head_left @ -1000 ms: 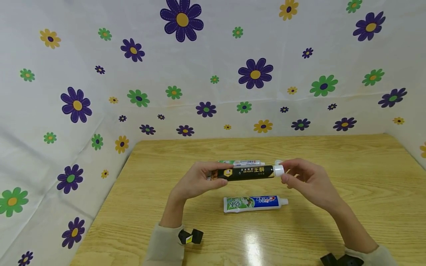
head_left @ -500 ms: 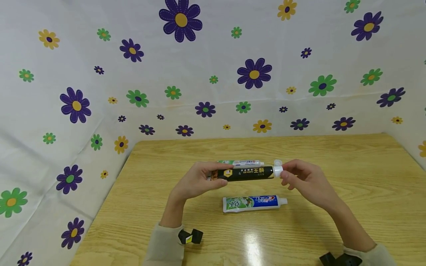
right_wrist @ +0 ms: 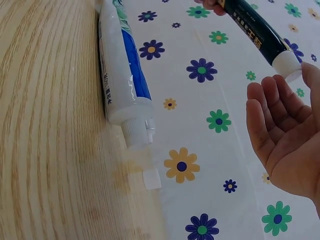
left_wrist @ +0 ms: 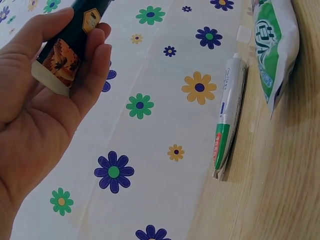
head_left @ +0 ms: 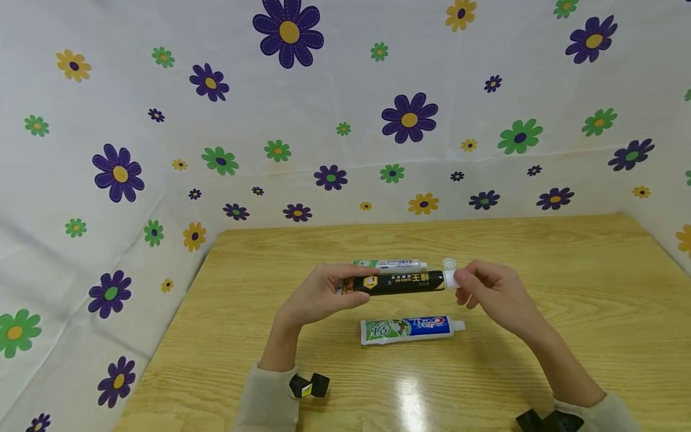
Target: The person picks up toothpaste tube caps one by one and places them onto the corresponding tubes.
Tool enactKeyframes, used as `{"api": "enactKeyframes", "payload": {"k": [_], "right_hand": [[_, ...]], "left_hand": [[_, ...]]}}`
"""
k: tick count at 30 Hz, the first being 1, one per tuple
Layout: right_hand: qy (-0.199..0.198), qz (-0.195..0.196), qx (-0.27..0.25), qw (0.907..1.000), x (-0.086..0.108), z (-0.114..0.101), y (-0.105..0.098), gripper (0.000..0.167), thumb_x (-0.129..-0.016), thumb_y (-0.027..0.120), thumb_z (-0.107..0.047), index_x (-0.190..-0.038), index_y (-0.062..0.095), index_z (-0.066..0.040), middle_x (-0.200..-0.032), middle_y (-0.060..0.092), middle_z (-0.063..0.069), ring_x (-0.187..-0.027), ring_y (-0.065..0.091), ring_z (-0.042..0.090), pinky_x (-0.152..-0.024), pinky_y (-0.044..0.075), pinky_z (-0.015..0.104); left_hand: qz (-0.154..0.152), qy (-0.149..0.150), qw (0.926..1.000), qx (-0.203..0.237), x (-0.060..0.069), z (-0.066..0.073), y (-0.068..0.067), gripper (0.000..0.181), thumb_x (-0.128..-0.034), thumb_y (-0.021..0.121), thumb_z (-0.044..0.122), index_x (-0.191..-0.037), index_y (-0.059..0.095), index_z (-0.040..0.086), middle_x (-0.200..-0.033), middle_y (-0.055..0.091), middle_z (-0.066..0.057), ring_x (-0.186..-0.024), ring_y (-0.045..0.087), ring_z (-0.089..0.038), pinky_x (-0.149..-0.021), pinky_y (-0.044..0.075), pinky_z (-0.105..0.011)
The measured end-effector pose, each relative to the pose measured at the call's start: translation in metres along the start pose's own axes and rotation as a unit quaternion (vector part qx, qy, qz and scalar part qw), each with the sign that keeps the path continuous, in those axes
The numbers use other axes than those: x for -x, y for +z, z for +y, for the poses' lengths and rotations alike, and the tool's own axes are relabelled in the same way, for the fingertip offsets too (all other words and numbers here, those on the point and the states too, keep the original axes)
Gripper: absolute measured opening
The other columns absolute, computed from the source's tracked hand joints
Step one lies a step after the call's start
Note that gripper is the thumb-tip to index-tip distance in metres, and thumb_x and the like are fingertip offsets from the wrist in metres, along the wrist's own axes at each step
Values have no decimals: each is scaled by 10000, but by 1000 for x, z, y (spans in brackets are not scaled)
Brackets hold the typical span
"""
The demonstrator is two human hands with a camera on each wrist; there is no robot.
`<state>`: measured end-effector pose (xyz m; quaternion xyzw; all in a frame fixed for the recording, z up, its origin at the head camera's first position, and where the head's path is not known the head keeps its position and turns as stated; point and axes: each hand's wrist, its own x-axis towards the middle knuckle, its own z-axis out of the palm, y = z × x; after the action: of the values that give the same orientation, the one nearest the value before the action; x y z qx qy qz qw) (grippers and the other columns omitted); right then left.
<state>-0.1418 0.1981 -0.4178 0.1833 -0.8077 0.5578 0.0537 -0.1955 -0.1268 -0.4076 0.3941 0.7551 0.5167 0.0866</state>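
The thumb of the right hand (head_left: 493, 294) was found to have been shifted up and across the end of the white cap (head_left: 450, 279), where half a second earlier it had been placed lower, at the cap's edge. The cap was judged to be pinched between thumb and curled fingers, though the far contact was hidden. The black tube (head_left: 402, 283) was held level above the table (head_left: 270, 258), its tail end clamped in the left hand (head_left: 315, 294), whose grip was unchanged. Cap and tube were not seen separated; a renewed hold on the cap, with the tube steadied, was inferred.
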Motion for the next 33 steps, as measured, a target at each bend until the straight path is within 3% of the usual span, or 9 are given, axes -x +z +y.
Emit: {"api": "enactKeyframes", "payload": {"k": [6, 12, 18, 22, 25, 33], "right_hand": [[269, 44, 86, 9996, 0, -2, 3, 224, -1045, 522, -170, -1012, 650, 11, -832, 660, 100, -723, 658, 187, -626, 572, 297], [63, 381, -11, 9993, -1, -2, 6, 229, -1032, 539, -122, -1188, 577, 41, -1026, 601, 127, -762, 683, 171, -614, 577, 299], [-307, 576, 29, 9979, 0, -2, 7, 166, -1018, 546, -65, -1144, 639, -9, -963, 645, 13, -765, 672, 139, -608, 577, 291], [-473, 349, 83, 9982, 1, 0, 2, 205, -970, 609, -16, -1170, 644, -38, -949, 648, 2, -789, 654, 107, -621, 574, 281], [-480, 82, 198, 9986, 2, 2, -2, 312, -914, 683, -7, -1213, 625, -73, -1016, 632, -8, -833, 642, 103, -648, 565, 273], [-507, -86, 367, 9980, 1, 2, -4, 308, -915, 682, -6, -1207, 617, -78, -1076, 605, -20, -868, 628, 105, -647, 559, 274]], "left_hand": [[2, -7, 10000, -4, 0, 0, 0, 371, -919, 683, 14, -1288, 648, -1, -876, 593, -68, -624, 406, -111, -534, 348, -227], [14, -151, 9999, 22, 0, 2, 1, 380, -918, 686, 25, -1296, 648, 14, -1062, 642, -129, -694, 465, -133, -562, 383, -226], [73, -205, 9997, -61, 1, 3, 1, 377, -919, 689, 35, -1294, 650, 17, -883, 601, -64, -649, 430, -120, -549, 366, -226], [151, -269, 9994, -138, 2, 5, 1, 373, -923, 691, 50, -1293, 653, 20, -733, 506, -3, -616, 402, -110, -537, 344, -226], [163, -265, 9994, -154, 2, 5, 1, 369, -926, 689, 55, -1292, 653, 19, -711, 485, 5, -611, 398, -109, -533, 342, -228], [116, -223, 9997, 14, 2, 6, 0, 376, -921, 688, 39, -1294, 648, 7, -940, 623, -93, -655, 448, -114, -542, 384, -224]]}}
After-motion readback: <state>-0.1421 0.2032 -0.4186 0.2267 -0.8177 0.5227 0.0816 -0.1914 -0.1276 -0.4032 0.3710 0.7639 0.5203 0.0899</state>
